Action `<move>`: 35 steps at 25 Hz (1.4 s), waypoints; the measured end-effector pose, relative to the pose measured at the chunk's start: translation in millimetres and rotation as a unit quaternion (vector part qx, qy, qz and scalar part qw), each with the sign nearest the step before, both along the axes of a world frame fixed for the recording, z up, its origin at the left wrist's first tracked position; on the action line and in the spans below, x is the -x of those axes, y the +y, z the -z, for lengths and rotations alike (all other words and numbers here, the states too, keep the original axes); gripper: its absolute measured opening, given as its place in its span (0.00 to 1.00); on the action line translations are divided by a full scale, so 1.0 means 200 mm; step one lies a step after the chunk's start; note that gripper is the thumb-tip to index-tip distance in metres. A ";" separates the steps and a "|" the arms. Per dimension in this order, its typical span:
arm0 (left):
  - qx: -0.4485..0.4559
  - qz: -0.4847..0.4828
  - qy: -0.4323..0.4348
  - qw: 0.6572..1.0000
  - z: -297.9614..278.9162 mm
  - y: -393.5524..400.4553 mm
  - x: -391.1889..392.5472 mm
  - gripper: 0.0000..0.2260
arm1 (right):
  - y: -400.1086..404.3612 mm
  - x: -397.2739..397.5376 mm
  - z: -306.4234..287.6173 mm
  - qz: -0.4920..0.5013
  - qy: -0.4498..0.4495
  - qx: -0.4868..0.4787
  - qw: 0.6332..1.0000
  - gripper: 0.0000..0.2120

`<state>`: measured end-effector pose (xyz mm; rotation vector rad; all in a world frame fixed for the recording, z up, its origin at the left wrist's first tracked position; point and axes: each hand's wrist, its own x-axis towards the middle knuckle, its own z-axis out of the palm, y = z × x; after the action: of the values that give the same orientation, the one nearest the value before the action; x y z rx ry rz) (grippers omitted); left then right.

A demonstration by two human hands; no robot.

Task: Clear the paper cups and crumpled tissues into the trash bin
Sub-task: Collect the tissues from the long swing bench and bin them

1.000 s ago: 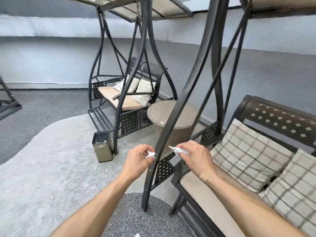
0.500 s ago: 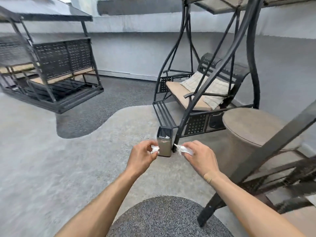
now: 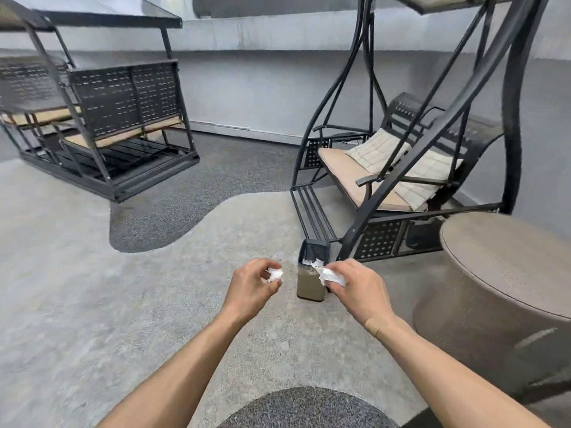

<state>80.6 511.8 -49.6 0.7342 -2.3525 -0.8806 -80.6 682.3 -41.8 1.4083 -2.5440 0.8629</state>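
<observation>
1. the left hand pinches a small crumpled tissue between thumb and fingertips, its other fingers curled in.
2. the right hand grips a larger crumpled tissue with its fingers curled round it.
3. the trash bin, a small tan box with a black liner, stands on the pale carpet between the two hands and just beyond them; white paper already lies inside it.
4. the right hand's tissue overlaps the bin's near right edge in the view; the left hand's tissue sits just left of the bin, apart from it.
5. a round brown wicker table stands right of the right hand.
6. a black swing bench with checked cushions stands beyond the bin.
</observation>
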 end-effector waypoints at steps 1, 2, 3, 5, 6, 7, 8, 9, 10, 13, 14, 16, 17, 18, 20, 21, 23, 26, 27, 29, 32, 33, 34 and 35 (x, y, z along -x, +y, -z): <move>0.001 -0.002 -0.002 1.000 0.00 -0.07 0.08 0.11 | -0.07 0.09 0.00 -0.002 0.003 -0.004 1.000 0.11; 0.000 -0.005 -0.005 1.000 0.00 -0.13 0.16 0.11 | -0.13 0.18 0.00 -0.003 0.006 -0.008 1.000 0.10; -0.005 -0.011 -0.007 1.000 -0.01 -0.20 0.24 0.11 | -0.19 0.27 -0.01 -0.003 0.012 -0.014 1.000 0.10; -0.010 -0.017 -0.007 1.000 -0.03 -0.33 0.42 0.11 | -0.31 0.47 -0.02 -0.002 0.024 -0.019 1.000 0.10; -0.010 -0.019 -0.003 1.000 -0.04 -0.39 0.51 0.11 | -0.36 0.57 -0.03 -0.003 0.027 -0.023 0.999 0.11; -0.010 -0.021 0.004 1.000 -0.05 -0.44 0.59 0.11 | -0.42 0.65 -0.04 -0.005 0.028 -0.026 0.999 0.11; -0.012 -0.021 0.006 1.000 -0.06 -0.50 0.66 0.11 | -0.47 0.74 -0.05 -0.003 0.029 -0.028 0.999 0.11; -0.014 -0.020 0.004 1.000 -0.07 -0.55 0.73 0.11 | -0.52 0.81 -0.06 0.000 0.031 -0.029 0.999 0.12; -0.015 -0.019 0.002 1.000 -0.07 -0.60 0.80 0.11 | -0.57 0.88 -0.06 0.003 0.032 -0.032 0.999 0.12; -0.022 -0.015 0.007 1.000 -0.05 -0.78 0.97 0.11 | -0.73 1.06 -0.05 0.011 0.028 -0.049 0.998 0.12; -0.025 -0.012 0.007 1.000 -0.04 -0.85 1.02 0.11 | -0.78 1.11 -0.04 0.017 0.025 -0.047 0.998 0.12; -0.034 -0.007 0.006 0.999 -0.02 -1.00 1.14 0.11 | -0.92 1.23 -0.02 0.026 0.017 -0.046 0.998 0.12; -0.037 -0.004 0.006 0.999 0.00 -1.09 1.20 0.11 | -1.00 1.27 0.00 0.028 0.016 -0.049 0.998 0.12; -0.039 0.001 0.006 0.999 0.01 -1.17 1.26 0.12 | -1.07 1.32 0.02 0.032 0.017 -0.051 0.998 0.12; -0.043 0.017 0.006 0.999 0.03 -1.36 1.40 0.13 | -1.23 1.42 0.05 0.044 0.018 -0.051 0.998 0.12; -0.045 0.025 0.004 0.999 0.04 -1.45 1.46 0.13 | -1.31 1.47 0.06 0.051 0.015 -0.053 0.997 0.11; -0.049 0.036 0.003 0.998 0.05 -1.64 1.57 0.15 | -1.48 1.55 0.06 0.062 0.011 -0.059 0.996 0.11; -0.055 0.056 0.003 0.997 0.08 -1.89 1.74 0.15 | -1.69 1.66 0.07 0.090 0.005 -0.054 0.994 0.11; -0.056 0.061 0.003 0.997 0.08 -1.97 1.80 0.15 | -1.75 1.70 0.07 0.100 0.003 -0.050 0.994 0.11; -0.071 0.073 0.000 0.995 0.07 -2.08 1.92 0.14 | -1.82 1.76 0.08 0.120 -0.005 -0.045 0.992 0.10; -0.076 0.107 -0.017 0.991 0.09 -2.18 2.10 0.14 | -1.89 1.89 0.11 0.157 -0.022 -0.043 0.986 0.10; -0.082 0.116 -0.021 0.990 0.10 -2.21 2.17 0.13 | -1.92 1.94 0.12 0.169 -0.031 -0.044 0.984 0.10; -0.086 0.125 -0.026 0.988 0.11 -2.23 2.23 0.13 | -1.94 1.99 0.13 0.178 -0.038 -0.044 0.982 0.11; -0.086 0.134 -0.035 0.987 0.12 -2.25 2.31 0.12 | -1.96 2.05 0.15 0.184 -0.043 -0.043 0.981 0.11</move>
<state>-381.9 61.9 -72.9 0.5278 -2.4982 -1.2031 -490.7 291.1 -70.9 0.8852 -2.8076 0.7697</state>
